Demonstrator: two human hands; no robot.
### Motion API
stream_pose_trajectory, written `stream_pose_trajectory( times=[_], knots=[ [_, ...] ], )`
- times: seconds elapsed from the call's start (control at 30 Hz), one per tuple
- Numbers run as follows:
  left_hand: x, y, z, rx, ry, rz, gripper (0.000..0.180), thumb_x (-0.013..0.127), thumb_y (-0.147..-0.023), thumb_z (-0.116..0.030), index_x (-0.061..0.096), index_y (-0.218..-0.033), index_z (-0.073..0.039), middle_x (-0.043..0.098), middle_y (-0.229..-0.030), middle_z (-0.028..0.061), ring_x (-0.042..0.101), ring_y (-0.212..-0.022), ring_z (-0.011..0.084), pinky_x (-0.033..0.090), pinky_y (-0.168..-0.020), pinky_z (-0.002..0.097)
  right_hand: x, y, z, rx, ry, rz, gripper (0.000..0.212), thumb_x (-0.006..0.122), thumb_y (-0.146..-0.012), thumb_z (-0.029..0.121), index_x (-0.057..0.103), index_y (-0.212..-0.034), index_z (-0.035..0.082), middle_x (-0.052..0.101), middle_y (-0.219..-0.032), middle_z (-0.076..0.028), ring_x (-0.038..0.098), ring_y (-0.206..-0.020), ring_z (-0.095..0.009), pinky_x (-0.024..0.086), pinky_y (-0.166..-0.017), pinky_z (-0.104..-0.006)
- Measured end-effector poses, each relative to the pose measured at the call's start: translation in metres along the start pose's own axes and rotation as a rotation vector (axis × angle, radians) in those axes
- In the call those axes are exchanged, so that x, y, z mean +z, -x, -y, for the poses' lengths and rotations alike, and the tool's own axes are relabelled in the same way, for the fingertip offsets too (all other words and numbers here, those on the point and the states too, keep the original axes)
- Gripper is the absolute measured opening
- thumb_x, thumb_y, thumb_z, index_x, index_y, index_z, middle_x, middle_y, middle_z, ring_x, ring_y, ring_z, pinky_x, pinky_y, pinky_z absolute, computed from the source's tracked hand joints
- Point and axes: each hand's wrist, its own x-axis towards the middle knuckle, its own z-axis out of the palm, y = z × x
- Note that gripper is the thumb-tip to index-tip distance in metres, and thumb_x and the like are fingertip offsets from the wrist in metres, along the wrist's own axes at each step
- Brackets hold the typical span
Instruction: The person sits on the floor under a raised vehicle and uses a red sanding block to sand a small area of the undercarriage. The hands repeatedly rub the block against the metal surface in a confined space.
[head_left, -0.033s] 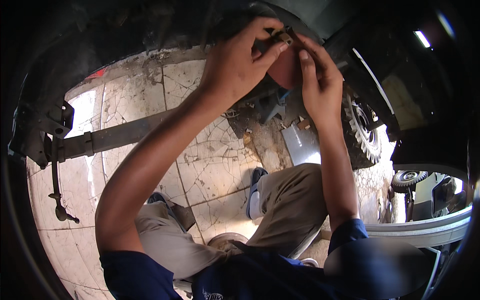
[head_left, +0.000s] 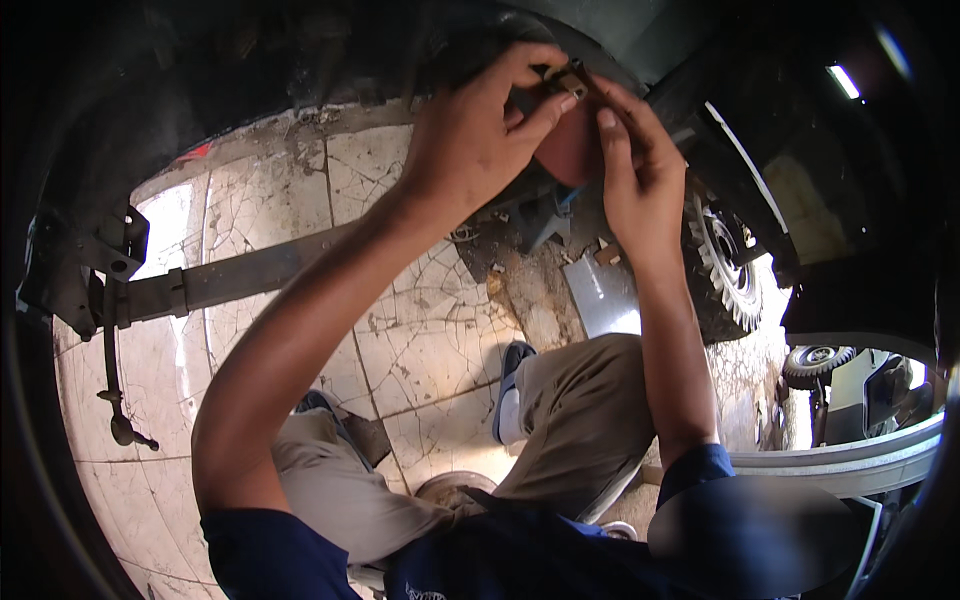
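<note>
Both hands are raised overhead under a vehicle, meeting on one small part. My left hand (head_left: 470, 140) pinches a little brass-coloured fitting (head_left: 568, 76) between thumb and fingertips, a narrow grip closed on it. My right hand (head_left: 635, 170) presses in from the other side, fingers against the same fitting and a reddish round piece (head_left: 568, 150) just behind it; I cannot tell whether it truly grips or only steadies.

As I judge it, the main risk is dropping the fitting. It is small, held only at the fingertips, and the arms are stretched up with no support. If either thumb slips, it falls past my knees to the cracked tile floor (head_left: 420, 320), where grit and scraps near the metal plate (head_left: 605, 295) could hide it.

Second, the spot is dark, so I may start the fitting crooked and force it. Third, the toothed gear (head_left: 725, 270) sits near my right forearm; a sudden slip could scrape the arm against it.
</note>
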Motion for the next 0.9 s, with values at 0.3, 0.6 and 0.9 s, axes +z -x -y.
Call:
stream_pose_trajectory(
  times=[0.3,0.6,0.9],
  knots=[
    [0.003,-0.005,0.004,0.077,-0.120,-0.098,0.039,0.076,-0.094,-0.023,0.060,-0.128,-0.012,0.072,-0.098,0.0048,0.066,-0.065,0.0088,0.052,-0.058,0.0251,0.003,-0.006,0.003,-0.025,-0.009,0.002,0.029,0.051,-0.105,0.007,0.065,-0.130,0.000,0.074,-0.111,-0.013,0.065,-0.100,-0.011,0.052,-0.090,-0.0273],
    [-0.004,-0.009,0.000,0.321,-0.322,-0.138,0.023,0.076,-0.091,-0.025,0.070,-0.112,-0.017,0.066,-0.097,-0.0011,0.066,-0.073,0.0150,0.056,-0.064,0.0301,0.005,-0.007,0.002,0.024,-0.061,0.018,0.031,0.052,-0.106,0.010,0.064,-0.133,0.000,0.074,-0.113,-0.012,0.065,-0.102,-0.011,0.052,-0.091,-0.0276],
    [-0.004,-0.014,0.000,0.319,-0.303,-0.108,0.022,0.079,-0.087,-0.025,0.069,-0.106,-0.017,0.066,-0.098,-0.0033,0.067,-0.080,0.0177,0.057,-0.069,0.0334,0.000,-0.007,0.001,0.016,-0.011,0.036,0.031,0.053,-0.106,0.011,0.065,-0.133,0.002,0.075,-0.111,-0.014,0.067,-0.102,-0.013,0.052,-0.091,-0.0296]
  ],
)
